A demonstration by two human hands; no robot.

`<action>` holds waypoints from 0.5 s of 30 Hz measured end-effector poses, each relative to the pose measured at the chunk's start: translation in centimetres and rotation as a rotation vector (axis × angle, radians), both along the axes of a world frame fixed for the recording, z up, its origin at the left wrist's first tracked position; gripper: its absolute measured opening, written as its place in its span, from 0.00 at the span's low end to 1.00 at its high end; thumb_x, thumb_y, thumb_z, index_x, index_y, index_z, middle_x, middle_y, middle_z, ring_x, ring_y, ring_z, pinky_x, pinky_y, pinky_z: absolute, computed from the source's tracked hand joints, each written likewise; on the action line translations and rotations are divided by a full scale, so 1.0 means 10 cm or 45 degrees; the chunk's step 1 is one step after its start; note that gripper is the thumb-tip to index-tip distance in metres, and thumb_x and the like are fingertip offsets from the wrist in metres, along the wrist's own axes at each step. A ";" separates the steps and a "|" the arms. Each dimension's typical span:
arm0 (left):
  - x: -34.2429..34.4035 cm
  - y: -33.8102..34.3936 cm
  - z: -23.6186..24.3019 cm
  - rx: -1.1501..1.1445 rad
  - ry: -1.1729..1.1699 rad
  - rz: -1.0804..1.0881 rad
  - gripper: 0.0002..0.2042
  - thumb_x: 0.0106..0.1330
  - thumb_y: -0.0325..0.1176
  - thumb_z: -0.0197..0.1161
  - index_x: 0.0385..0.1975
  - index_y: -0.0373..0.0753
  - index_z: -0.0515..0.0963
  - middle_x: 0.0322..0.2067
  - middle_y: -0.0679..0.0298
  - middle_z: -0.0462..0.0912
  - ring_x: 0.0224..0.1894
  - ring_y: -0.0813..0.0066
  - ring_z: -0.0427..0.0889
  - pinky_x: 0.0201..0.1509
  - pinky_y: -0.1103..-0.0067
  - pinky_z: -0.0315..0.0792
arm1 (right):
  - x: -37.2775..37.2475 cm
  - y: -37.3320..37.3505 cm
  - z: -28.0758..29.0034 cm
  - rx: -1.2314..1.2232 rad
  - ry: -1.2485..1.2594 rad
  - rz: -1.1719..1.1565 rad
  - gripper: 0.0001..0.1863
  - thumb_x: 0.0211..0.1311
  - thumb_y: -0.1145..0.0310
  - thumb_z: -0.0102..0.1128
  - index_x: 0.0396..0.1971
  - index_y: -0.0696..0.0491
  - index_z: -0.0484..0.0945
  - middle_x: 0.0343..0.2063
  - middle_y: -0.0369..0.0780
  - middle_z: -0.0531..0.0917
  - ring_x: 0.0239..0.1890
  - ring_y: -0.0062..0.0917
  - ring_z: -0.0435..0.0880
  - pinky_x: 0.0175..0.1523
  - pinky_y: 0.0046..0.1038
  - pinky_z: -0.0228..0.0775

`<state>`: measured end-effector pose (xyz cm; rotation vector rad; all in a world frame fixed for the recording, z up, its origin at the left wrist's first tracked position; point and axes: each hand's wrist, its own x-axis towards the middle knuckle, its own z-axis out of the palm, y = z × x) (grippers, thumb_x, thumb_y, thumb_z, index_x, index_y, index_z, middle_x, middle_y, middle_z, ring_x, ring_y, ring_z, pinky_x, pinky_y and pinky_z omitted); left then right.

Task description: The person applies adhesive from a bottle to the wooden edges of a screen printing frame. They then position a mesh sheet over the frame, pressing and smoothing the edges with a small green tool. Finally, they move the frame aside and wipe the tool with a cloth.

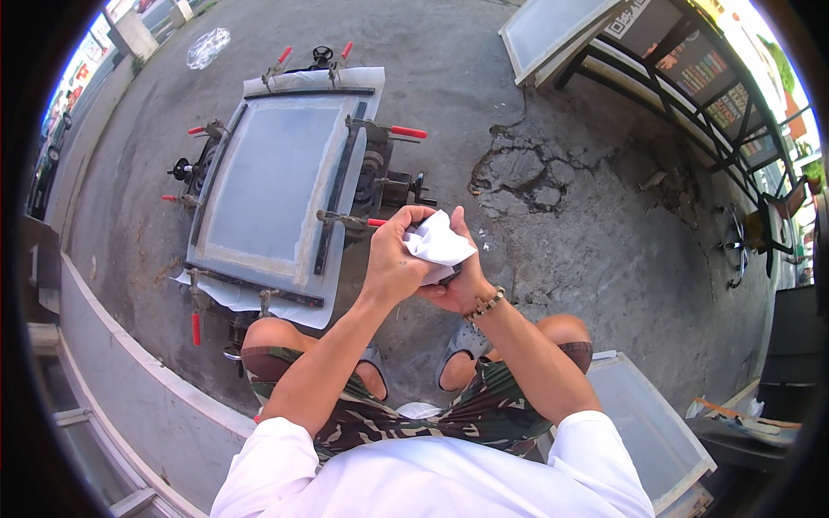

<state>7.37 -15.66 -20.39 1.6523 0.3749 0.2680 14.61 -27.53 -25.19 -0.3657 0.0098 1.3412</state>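
Note:
Both hands meet in front of my knees around a crumpled white sheet; whether it is paper or thin cloth I cannot tell. My left hand curls round its left side, thumb and fingers closed on it. Cupped beneath and to the right, my right hand supports it with the thumb raised alongside. A small dark thing shows under the sheet at the right palm, mostly hidden. Just left of the hands, a mesh screen frame lies level, gripped by several red-handled clamps on a metal stretching rig.
A white-bordered screen leans at the far right beside a black metal rack. Another framed screen rests by my right leg. Broken concrete lies ahead; clear plastic wrap is at far left. A low wall runs along my left.

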 end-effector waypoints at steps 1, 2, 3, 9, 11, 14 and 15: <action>0.01 0.03 -0.02 -0.187 0.066 -0.014 0.30 0.48 0.25 0.75 0.55 0.36 0.73 0.42 0.63 0.80 0.44 0.76 0.80 0.47 0.78 0.77 | 0.01 0.00 0.00 0.111 0.016 0.047 0.41 0.60 0.23 0.42 0.46 0.47 0.78 0.32 0.33 0.84 0.22 0.15 0.79 0.14 0.15 0.57; 0.01 0.06 -0.02 -0.187 0.025 -0.018 0.30 0.48 0.25 0.75 0.55 0.36 0.73 0.42 0.63 0.80 0.44 0.76 0.80 0.47 0.78 0.77 | 0.02 -0.01 0.02 0.109 0.017 0.053 0.41 0.60 0.23 0.42 0.46 0.47 0.78 0.32 0.33 0.84 0.22 0.15 0.79 0.14 0.15 0.57; 0.01 0.07 -0.02 -0.207 0.051 -0.041 0.31 0.48 0.25 0.74 0.56 0.36 0.73 0.43 0.64 0.80 0.45 0.76 0.80 0.49 0.78 0.76 | 0.03 -0.02 0.05 0.123 0.054 0.061 0.40 0.61 0.23 0.42 0.45 0.47 0.79 0.31 0.33 0.84 0.21 0.15 0.78 0.14 0.16 0.56; -0.08 -0.07 0.07 0.393 -0.160 -0.068 0.35 0.45 0.25 0.75 0.59 0.38 0.72 0.47 0.63 0.78 0.49 0.74 0.78 0.55 0.76 0.73 | -0.06 0.04 0.32 -0.397 0.059 -0.185 0.38 0.63 0.24 0.41 0.44 0.46 0.79 0.30 0.31 0.82 0.20 0.15 0.75 0.14 0.17 0.55; -0.06 -0.08 0.09 -0.122 0.047 -0.063 0.34 0.44 0.24 0.75 0.56 0.37 0.73 0.45 0.63 0.79 0.48 0.74 0.79 0.53 0.76 0.74 | -0.06 0.02 0.31 -0.159 -0.035 -0.039 0.38 0.63 0.24 0.40 0.45 0.45 0.78 0.30 0.30 0.82 0.20 0.15 0.75 0.14 0.17 0.55; 0.00 0.00 0.08 -0.165 0.018 -0.056 0.30 0.45 0.22 0.73 0.54 0.35 0.75 0.44 0.63 0.79 0.47 0.74 0.79 0.53 0.77 0.74 | -0.03 -0.01 0.18 -0.096 -0.011 -0.016 0.41 0.61 0.21 0.36 0.49 0.45 0.76 0.36 0.30 0.82 0.24 0.14 0.76 0.15 0.16 0.53; 0.01 0.03 0.07 -0.175 0.016 -0.039 0.30 0.45 0.22 0.73 0.54 0.35 0.75 0.44 0.63 0.79 0.47 0.74 0.79 0.53 0.77 0.74 | -0.01 -0.02 0.13 -0.136 -0.017 -0.025 0.41 0.61 0.21 0.36 0.49 0.45 0.76 0.36 0.30 0.82 0.24 0.14 0.76 0.15 0.16 0.53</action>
